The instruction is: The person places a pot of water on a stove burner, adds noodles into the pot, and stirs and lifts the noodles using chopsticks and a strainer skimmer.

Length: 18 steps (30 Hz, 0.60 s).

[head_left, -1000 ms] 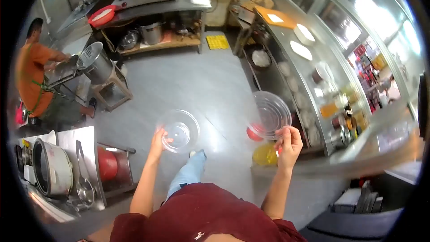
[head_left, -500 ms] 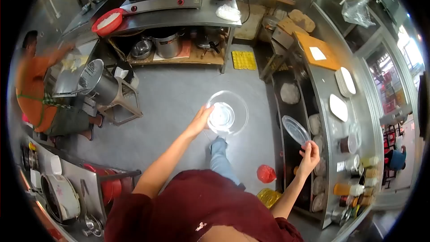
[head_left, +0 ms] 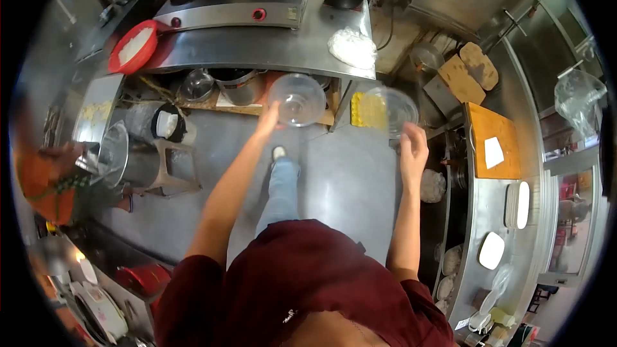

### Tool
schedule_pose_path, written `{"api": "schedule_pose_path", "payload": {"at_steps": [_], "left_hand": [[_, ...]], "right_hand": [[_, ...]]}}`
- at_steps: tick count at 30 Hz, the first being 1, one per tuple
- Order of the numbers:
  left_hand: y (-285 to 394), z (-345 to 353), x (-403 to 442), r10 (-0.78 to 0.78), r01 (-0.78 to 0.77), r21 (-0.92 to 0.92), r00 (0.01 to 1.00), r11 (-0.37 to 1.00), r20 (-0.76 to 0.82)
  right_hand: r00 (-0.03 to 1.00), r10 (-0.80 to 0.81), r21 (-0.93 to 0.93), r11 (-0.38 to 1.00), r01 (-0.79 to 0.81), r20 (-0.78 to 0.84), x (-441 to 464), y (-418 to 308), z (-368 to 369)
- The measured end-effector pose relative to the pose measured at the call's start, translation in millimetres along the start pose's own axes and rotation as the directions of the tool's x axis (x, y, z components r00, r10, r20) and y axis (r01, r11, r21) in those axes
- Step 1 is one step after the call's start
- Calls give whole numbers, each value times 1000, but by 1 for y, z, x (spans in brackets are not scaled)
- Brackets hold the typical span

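The left hand (head_left: 271, 117), fingers curled in, grips the near-left side of a clear plastic bowl (head_left: 299, 104), held in the air ahead of the body. The right hand (head_left: 413, 136) pinches the near edge of a clear round lid (head_left: 401, 109), apart from the bowl, with a yellow tray (head_left: 357, 110) partly visible through it.
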<state>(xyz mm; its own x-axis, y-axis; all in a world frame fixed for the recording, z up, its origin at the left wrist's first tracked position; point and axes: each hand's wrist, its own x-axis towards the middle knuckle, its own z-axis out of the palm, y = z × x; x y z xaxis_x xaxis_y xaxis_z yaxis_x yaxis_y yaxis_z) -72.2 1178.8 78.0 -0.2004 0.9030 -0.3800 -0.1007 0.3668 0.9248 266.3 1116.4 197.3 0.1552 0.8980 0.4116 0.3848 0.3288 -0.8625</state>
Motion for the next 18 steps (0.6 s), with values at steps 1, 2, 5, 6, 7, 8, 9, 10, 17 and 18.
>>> {"api": "schedule_pose_path", "payload": {"at_steps": [1,2,5,6,7,8,9,10,17,18], "left_hand": [[2,4,44,-6,6,-7,1000,1000,-13],[11,9,84,-5,5,-16,1000,1000,-25],[30,24,179,-50,47,-63,998,997,-42],[17,19,206,-101,101,-6,994,995,-52],[13,14,238,-127,130,46,990,990,-60],[17,10,270,-142,148,97,988,984,-67],[21,9,281,-105,114,83,989,990,-102],[25,11,295,-82,93,77,988,993,-128],[64,5,289,6,14,168,993,986,-119],[83,9,283,-36,50,138,994,989,-101]], "right_hand": [[999,21,6,1000,-21,-30,19,18,21],[997,36,12,999,-35,-62,40,35,43],[987,65,-74,994,-77,-148,100,66,117],[986,78,-128,987,-97,-147,117,68,139],[991,59,-131,989,-74,-118,133,85,160],[995,31,-131,990,-43,-92,152,105,179],[998,-37,-205,979,25,-57,176,112,194],[995,-97,-272,958,88,-18,195,120,211],[956,-240,-347,893,285,168,305,164,299],[956,-242,-326,901,285,169,315,168,308]]}}
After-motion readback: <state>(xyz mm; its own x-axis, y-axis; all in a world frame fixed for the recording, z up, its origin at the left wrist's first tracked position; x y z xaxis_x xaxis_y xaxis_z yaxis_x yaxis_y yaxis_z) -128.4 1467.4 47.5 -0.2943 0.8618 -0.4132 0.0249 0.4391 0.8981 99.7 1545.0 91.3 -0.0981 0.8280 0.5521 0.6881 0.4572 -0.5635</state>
